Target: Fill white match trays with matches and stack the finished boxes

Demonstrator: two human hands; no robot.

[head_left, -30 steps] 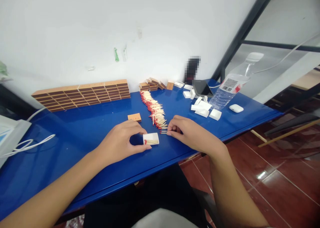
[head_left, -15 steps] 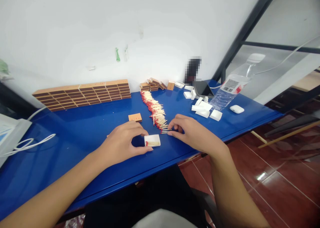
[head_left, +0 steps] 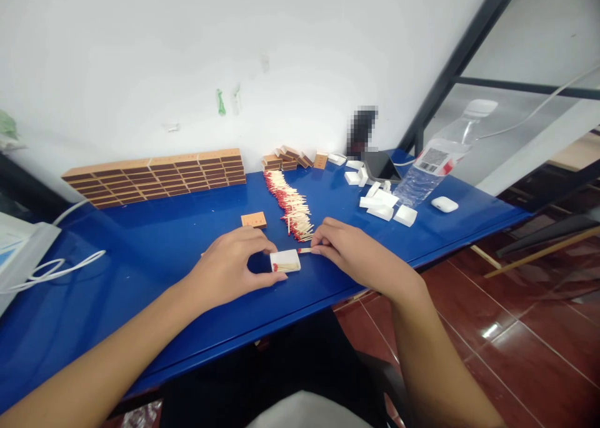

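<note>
My left hand (head_left: 234,259) grips a small white matchbox tray (head_left: 285,258) between thumb and fingers, low over the blue table. Some red-headed matches (head_left: 287,267) lie along the tray's near side. Just right of the tray, my right hand (head_left: 340,247) pinches matches (head_left: 304,250), their red heads pointing left at the tray's edge; how many is hard to tell. Beyond both hands stretches a long heap of loose matches (head_left: 293,206). An orange matchbox sleeve (head_left: 254,220) lies behind my left hand.
Stacked matchboxes (head_left: 159,177) line the wall at left, and more boxes (head_left: 284,157) sit in a loose pile behind the heap. White trays (head_left: 379,203) lie scattered at right near a plastic bottle (head_left: 435,156) and a white earbud case (head_left: 444,204). A white cable (head_left: 60,272) is at left.
My right hand has drawn its matches from the near end of the heap slightly left and down, closer to the tray. The left hand and tray have barely moved.
</note>
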